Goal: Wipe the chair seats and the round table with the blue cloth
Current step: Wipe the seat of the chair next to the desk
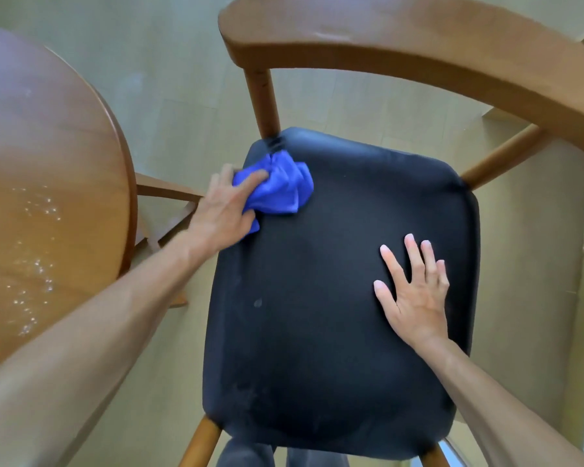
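Left hand [223, 207] has its fingers curled round a crumpled bright blue microfibre cloth [279, 185], pressing it onto the far left corner of the black padded leather-look chair seat [317, 315], right by the wooden upright of the backrest. Right hand [415, 291] is flat on the right half of the same seat, fingers straight and spread, gripping nothing. The seat has a few pale smudges near its front edge. The curved brown wooden backrest [402, 38] arcs over the far side. The round brown wooden table [48, 163] sits just left of the chair, with shiny droplets speckling its top. Pale tiled floor [182, 79] underneath.
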Action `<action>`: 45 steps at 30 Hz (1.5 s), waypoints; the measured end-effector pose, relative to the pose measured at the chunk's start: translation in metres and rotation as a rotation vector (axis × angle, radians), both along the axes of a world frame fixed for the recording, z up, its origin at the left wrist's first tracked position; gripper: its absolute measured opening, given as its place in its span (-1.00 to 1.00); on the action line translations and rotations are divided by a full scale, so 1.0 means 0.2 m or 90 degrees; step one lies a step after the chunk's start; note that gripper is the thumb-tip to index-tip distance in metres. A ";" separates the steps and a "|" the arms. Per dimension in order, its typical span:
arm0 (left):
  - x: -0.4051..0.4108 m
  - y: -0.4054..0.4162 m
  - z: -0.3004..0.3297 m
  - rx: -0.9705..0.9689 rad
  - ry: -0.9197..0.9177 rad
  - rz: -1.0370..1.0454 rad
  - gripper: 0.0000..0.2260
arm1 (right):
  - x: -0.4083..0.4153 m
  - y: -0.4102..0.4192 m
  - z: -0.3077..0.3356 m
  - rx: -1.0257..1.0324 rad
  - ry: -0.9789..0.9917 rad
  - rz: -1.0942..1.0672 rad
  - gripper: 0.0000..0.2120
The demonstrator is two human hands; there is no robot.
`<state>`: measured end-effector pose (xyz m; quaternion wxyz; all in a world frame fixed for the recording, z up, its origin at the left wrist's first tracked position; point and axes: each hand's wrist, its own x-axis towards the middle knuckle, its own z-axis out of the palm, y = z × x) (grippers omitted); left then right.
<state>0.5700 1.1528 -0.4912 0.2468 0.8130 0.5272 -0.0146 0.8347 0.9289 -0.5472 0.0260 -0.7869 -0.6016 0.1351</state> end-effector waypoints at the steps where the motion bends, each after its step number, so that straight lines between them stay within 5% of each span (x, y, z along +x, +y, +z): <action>1: -0.03 -0.09 0.01 0.001 0.000 -0.026 -0.42 | 0.00 0.00 0.00 -0.005 0.000 -0.002 -0.45; 8: -0.51 -0.93 0.18 -0.163 -0.006 -0.305 -0.32 | -0.01 0.01 0.05 -0.045 0.023 -0.023 -0.43; 12: -0.62 -1.06 0.22 -0.234 0.058 -0.407 -0.36 | -0.01 0.02 0.06 -0.055 0.028 -0.027 -0.42; 15: -0.52 -0.88 0.21 -0.155 0.006 -0.369 -0.43 | -0.01 0.02 0.06 -0.061 0.028 -0.028 -0.42; 20: -0.09 -0.21 0.15 -0.031 -0.030 0.058 -0.45 | -0.01 0.01 0.06 -0.080 0.030 -0.031 -0.40; 22: 0.02 -0.09 0.13 -0.023 0.000 0.075 -0.47 | -0.01 0.02 0.06 -0.076 0.032 -0.031 -0.40; 30: -0.40 -0.97 0.22 -0.111 0.061 -0.426 -0.41 | -0.01 0.04 0.12 -0.116 0.054 -0.030 -0.45; 34: -0.42 -1.02 0.19 -0.233 0.170 -0.460 -0.44 | -0.08 0.09 0.26 -0.175 0.061 -0.024 -0.42; 38: -0.37 -0.87 0.19 -0.426 0.132 -0.372 -0.34 | -0.44 0.03 0.49 -0.066 0.231 0.248 -0.63; 41: -0.41 -0.75 0.24 -0.650 -0.022 -0.063 -0.44 | -0.75 -0.09 0.56 -0.154 0.299 0.396 -0.60; 43: -0.46 -0.67 0.26 -0.646 -0.086 0.128 -0.63 | -0.90 -0.14 0.54 -0.184 0.259 0.433 -0.50; 45: -0.52 -0.63 0.24 -0.506 -0.028 0.107 -0.65 | -1.02 -0.17 0.52 -0.232 0.187 0.472 -0.36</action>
